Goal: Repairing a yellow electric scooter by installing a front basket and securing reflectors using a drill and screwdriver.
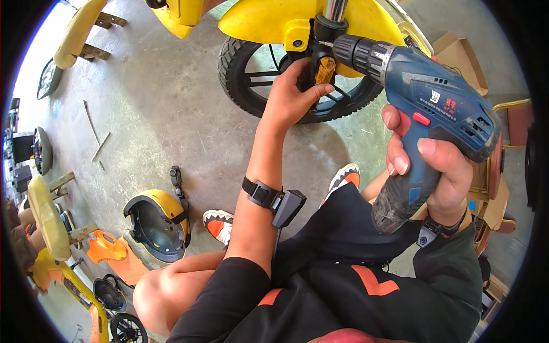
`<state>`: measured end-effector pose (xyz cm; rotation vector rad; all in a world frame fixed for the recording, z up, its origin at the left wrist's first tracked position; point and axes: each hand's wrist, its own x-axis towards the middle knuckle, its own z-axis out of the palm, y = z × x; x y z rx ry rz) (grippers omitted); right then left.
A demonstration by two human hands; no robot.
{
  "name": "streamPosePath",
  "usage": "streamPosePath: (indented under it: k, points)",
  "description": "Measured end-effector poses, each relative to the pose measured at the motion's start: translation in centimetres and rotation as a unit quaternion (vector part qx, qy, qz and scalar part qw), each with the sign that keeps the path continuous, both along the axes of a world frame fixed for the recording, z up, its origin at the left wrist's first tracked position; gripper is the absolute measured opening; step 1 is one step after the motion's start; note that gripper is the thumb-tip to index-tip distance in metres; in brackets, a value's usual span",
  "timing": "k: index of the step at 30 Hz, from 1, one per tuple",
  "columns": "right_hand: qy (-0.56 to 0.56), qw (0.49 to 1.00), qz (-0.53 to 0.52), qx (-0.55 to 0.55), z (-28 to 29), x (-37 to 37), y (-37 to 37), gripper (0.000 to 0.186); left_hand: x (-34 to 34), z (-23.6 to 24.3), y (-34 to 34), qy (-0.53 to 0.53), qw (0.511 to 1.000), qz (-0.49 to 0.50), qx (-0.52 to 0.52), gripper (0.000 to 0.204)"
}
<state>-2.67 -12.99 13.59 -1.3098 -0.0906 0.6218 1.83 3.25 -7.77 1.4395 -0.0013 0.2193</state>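
Note:
My right hand [440, 166] is closed round the grip of a blue and black cordless drill [440, 97]. Its chuck holds a short bit [326, 43], whose tip is near the black front fork [329, 28] of a yellow two-wheeler. My left hand [291, 94] is wrapped round the lower fork leg, beside an orange reflector [325, 71]. The thumb lies across just below the reflector; the other fingers are partly hidden behind the leg. Beyond it are the black-spoked wheel [231, 71] and the yellow mudguard [251, 20].
A yellow helmet [151, 223] rests on the concrete floor at the left, near an orange panel [114, 251]. Thin metal rods [94, 128] lie further off. Cardboard boxes [460, 60] stand at the right. More yellow vehicle parts [48, 217] line the left side.

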Motion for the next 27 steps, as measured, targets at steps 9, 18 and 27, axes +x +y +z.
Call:
streamPosePath:
  k: [9, 18, 27]
  points:
    - [-0.003, 1.000, 0.005, -0.001, -0.1, 0.2, 0.0, 0.050, 0.1, 0.2, 0.5, -0.001, 1.000, -0.029, -0.008, 0.069]
    - [-0.013, 1.000, -0.009, -0.017, -0.1, 0.1, 0.2, 0.053, 0.8, 1.8, -1.2, -0.054, 0.993, -0.003, -0.106, 0.056]
    - [-0.011, 1.000, -0.011, -0.021, -0.2, 0.3, 0.2, 0.054, 1.1, 2.0, -1.7, 0.026, 0.999, 0.026, -0.031, 0.044]
